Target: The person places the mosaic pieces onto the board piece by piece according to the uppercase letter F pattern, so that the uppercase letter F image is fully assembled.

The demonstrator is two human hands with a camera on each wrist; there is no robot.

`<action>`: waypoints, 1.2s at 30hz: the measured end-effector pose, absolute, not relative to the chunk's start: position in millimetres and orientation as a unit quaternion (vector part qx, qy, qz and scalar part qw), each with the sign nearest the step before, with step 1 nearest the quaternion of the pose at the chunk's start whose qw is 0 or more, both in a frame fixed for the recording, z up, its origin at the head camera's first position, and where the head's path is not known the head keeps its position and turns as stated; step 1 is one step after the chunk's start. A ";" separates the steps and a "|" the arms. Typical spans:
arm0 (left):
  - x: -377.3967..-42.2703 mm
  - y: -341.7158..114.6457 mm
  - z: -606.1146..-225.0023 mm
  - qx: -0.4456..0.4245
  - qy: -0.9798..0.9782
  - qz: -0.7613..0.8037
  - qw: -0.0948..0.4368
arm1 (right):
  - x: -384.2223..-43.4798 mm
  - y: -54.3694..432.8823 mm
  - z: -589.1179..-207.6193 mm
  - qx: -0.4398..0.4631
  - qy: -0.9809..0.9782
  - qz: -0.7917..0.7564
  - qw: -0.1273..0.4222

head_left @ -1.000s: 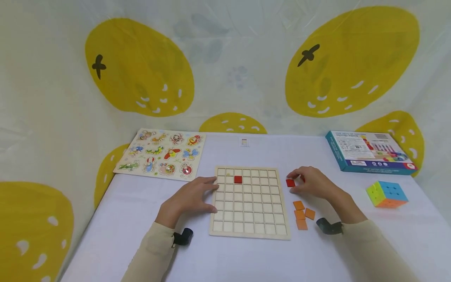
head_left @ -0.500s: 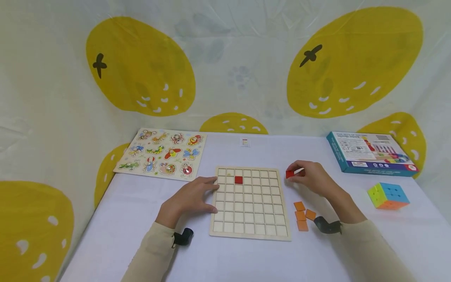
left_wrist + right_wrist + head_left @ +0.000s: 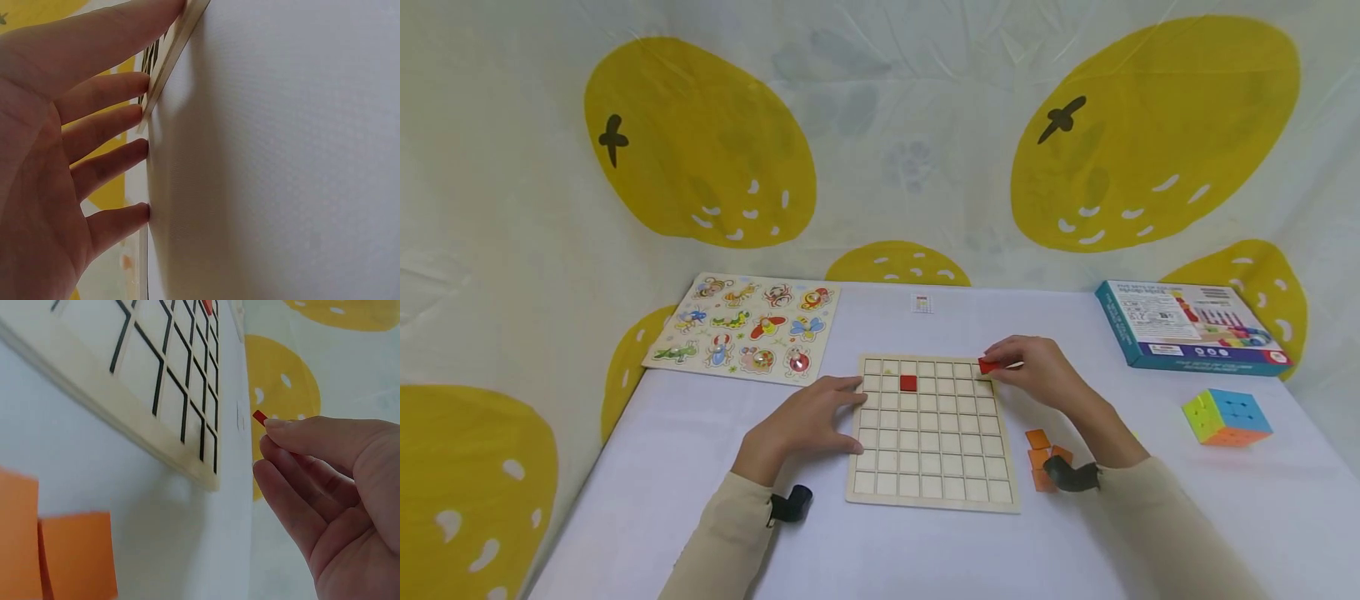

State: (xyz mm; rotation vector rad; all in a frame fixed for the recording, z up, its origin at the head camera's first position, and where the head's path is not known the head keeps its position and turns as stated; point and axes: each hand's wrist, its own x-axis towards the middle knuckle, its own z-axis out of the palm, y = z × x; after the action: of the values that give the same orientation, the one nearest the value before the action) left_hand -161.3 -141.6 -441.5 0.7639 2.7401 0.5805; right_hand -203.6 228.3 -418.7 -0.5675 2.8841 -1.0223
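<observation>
A wooden grid board [image 3: 932,503] lies in the middle of the table, with one red square tile [image 3: 907,383] in its second row. My left hand [image 3: 805,421] rests along the board's left edge, thumb and fingers spread; the left wrist view shows the fingers [image 3: 112,128] straight, tips at the board's edge. My right hand [image 3: 1037,371] pinches another red tile [image 3: 987,366] between thumb and fingertips, over the board's far right corner. In the right wrist view that tile [image 3: 259,417] is seen edge-on, tilted, raised off the table.
Several orange tiles [image 3: 1037,439] lie right of the board, partly behind the right wrist's camera. An insect peg puzzle [image 3: 745,329] lies back left. A boxed toy [image 3: 1195,325] and a puzzle cube [image 3: 1227,417] are at the right. A small printed card [image 3: 922,304] lies at the back.
My right hand has lifted the red tile from beside the board and carried it left, over the board's far right corner. The left hand has stayed at the board's edge.
</observation>
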 end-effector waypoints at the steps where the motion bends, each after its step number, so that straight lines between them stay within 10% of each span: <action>1: -161.2 -141.6 -441.3 0.261 0.937 0.199 0.119 | -203.9 224.4 -419.0 -0.184 0.925 -0.333 0.018; 36: -163.2 -140.3 -440.3 0.256 0.938 0.198 0.127 | -209.9 148.0 -440.5 -0.193 0.927 -0.316 0.064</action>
State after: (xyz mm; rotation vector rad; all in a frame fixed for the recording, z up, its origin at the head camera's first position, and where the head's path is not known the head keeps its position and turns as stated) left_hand -163.2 -140.3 -440.3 0.7445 2.7286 0.5761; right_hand -209.9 148.0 -440.5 -0.5822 2.7995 -0.9538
